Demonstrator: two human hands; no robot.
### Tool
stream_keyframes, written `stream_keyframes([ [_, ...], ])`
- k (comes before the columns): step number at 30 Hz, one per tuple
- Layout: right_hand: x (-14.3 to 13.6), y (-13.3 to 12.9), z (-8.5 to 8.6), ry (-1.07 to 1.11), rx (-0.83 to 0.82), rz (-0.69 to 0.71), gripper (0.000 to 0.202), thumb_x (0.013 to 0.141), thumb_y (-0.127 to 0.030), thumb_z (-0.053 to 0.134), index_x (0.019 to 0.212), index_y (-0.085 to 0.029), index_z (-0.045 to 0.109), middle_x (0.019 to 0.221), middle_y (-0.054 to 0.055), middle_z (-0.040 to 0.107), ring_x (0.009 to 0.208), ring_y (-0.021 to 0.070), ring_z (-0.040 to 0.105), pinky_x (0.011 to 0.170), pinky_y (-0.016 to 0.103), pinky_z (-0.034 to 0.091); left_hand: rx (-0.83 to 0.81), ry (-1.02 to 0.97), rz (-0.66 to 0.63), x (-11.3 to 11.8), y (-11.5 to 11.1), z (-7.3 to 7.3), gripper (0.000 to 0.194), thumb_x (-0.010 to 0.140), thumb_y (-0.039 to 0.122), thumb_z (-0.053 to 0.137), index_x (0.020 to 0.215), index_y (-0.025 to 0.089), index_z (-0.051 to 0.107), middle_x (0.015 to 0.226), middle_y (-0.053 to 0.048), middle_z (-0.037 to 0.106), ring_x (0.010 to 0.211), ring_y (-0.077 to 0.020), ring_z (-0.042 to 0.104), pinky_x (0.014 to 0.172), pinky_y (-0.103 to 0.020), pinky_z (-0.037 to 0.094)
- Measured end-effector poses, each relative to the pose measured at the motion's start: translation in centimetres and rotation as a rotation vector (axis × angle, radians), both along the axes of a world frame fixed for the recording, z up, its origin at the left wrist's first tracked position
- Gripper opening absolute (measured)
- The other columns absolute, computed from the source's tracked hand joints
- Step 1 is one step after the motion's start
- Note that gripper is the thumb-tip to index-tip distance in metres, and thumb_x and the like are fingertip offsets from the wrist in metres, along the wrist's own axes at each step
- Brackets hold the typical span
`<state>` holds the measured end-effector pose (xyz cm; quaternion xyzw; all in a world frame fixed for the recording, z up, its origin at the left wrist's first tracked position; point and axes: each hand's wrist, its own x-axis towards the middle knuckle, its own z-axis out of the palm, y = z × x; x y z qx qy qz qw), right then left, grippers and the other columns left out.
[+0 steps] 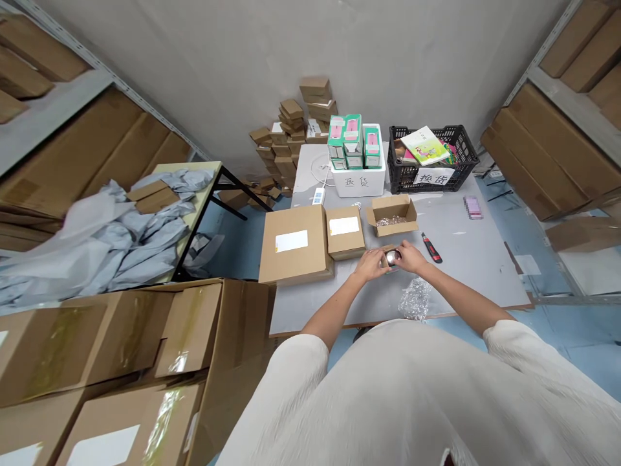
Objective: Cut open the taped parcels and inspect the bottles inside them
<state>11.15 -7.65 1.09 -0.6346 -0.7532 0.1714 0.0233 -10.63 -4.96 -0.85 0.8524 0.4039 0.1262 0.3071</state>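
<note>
Near the front of the grey table, my left hand [371, 265] and my right hand [412, 257] are closed from both sides around a small shiny silver object [392, 257] with a rounded top. A brown cardboard edge shows just behind it, and whether it belongs to the same item I cannot tell. Beyond my hands stands an open carton [396, 228] with clear bubble wrap [391, 221] inside. A red and black box cutter [431, 248] lies to the right of my right hand. Crumpled clear bubble wrap [415, 299] rests at the table's front edge.
Left of my hands sit a large closed carton [295, 262] and a smaller one [345, 243]. Behind are a white bin [359, 184] of green and pink boxes and a black crate [429, 181] with booklets. Big cartons [240, 323] flank my left side.
</note>
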Motion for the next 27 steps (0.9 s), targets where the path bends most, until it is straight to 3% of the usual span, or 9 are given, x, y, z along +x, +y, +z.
stream_keyframes([
  [5, -1.1, 1.0, -1.2, -0.107, -0.019, -0.012, 0.028, 0.086, -0.041, 0.086, 0.103, -0.020, 0.081, 0.119, 0.019, 0.069, 0.104, 0.0331, 0.064, 0.089, 0.044, 0.060, -0.001, -0.033, 0.013, 0.4, -0.2, -0.3, 0.029, 0.083, 0.036, 0.089, 0.094, 0.024, 0.065, 0.117, -0.009, 0.076, 0.126, -0.0332, 0.067, 0.113, -0.047, 0.047],
  [10, -2.7, 1.8, -1.0, -0.198, -0.113, -0.094, 0.041, 0.079, -0.042, 0.092, 0.111, -0.019, 0.083, 0.132, 0.023, 0.068, 0.112, 0.0369, 0.066, 0.087, 0.043, 0.060, -0.003, -0.028, -0.011, 0.2, -0.2, -0.4, 0.028, 0.082, 0.035, 0.090, 0.091, 0.024, 0.067, 0.115, -0.007, 0.077, 0.126, -0.0314, 0.067, 0.115, -0.045, 0.045],
  [20, -3.8, 1.0, 1.7, -0.234, -0.102, -0.113, 0.041, 0.081, -0.040, 0.086, 0.115, -0.019, 0.079, 0.135, 0.024, 0.067, 0.118, 0.0391, 0.067, 0.090, 0.046, 0.058, -0.015, -0.018, 0.013, 0.3, -0.1, -0.4, 0.032, 0.079, 0.039, 0.091, 0.094, 0.024, 0.067, 0.114, -0.009, 0.078, 0.123, -0.0321, 0.069, 0.113, -0.044, 0.047],
  [27, -4.0, -0.4, 5.2, -0.157, -0.091, -0.182, 0.046, 0.093, -0.045, 0.071, 0.125, -0.013, 0.067, 0.126, 0.022, 0.071, 0.106, 0.0344, 0.073, 0.089, 0.040, 0.054, 0.013, 0.062, 0.111, 0.7, -0.3, -0.4, 0.046, 0.085, 0.034, 0.081, 0.123, 0.022, 0.059, 0.110, -0.011, 0.078, 0.112, -0.0343, 0.074, 0.102, -0.044, 0.052],
])
